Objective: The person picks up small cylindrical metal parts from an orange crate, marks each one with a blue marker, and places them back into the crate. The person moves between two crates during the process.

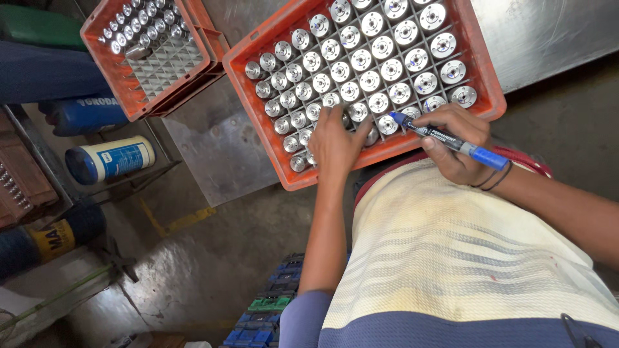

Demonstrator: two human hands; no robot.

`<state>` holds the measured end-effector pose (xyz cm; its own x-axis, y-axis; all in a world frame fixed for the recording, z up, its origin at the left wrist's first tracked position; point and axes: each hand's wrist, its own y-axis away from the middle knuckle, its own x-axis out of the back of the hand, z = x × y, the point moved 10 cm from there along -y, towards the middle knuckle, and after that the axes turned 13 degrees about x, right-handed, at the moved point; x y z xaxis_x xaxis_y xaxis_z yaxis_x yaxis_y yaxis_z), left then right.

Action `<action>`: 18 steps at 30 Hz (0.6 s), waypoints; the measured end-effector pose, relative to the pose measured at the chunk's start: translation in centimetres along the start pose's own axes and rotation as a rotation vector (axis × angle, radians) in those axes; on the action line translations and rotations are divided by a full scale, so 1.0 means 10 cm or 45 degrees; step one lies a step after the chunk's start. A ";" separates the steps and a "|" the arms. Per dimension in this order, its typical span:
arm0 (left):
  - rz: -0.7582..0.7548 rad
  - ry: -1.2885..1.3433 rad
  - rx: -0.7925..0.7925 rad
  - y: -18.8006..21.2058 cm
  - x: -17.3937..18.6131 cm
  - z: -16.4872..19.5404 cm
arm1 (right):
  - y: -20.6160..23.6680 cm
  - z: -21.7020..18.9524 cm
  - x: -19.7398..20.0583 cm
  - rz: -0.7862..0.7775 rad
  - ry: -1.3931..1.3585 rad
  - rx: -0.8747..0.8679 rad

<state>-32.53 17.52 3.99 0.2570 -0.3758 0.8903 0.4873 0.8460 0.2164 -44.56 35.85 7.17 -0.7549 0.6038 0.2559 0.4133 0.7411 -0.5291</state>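
An orange plastic crate (303,177) with a grid of cells stands on a metal table, filled with several shiny round metal parts (369,80). My left hand (335,143) rests on the parts at the crate's near edge, fingers curled over a few of them. My right hand (454,145) grips a blue marker pen (451,142), its tip touching a metal part in the near row close to my left hand. A dark band circles my right wrist.
A second orange crate (129,96), partly filled with metal parts, stands at the upper left on the steel table (213,148). A blue and white cylindrical container (109,159) lies on a rack at left. Blue plastic crates (264,316) sit on the floor below.
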 end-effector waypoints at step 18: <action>-0.631 1.948 0.491 0.01 -1.01 -0.42 | -0.18 -0.41 -0.35 -0.216 0.062 0.477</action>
<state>-31.56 19.76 -6.66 0.7945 -0.4235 -0.4352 0.6048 0.4881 0.6293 -40.56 33.61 10.57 -0.7677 0.5024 0.3978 0.0648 0.6785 -0.7317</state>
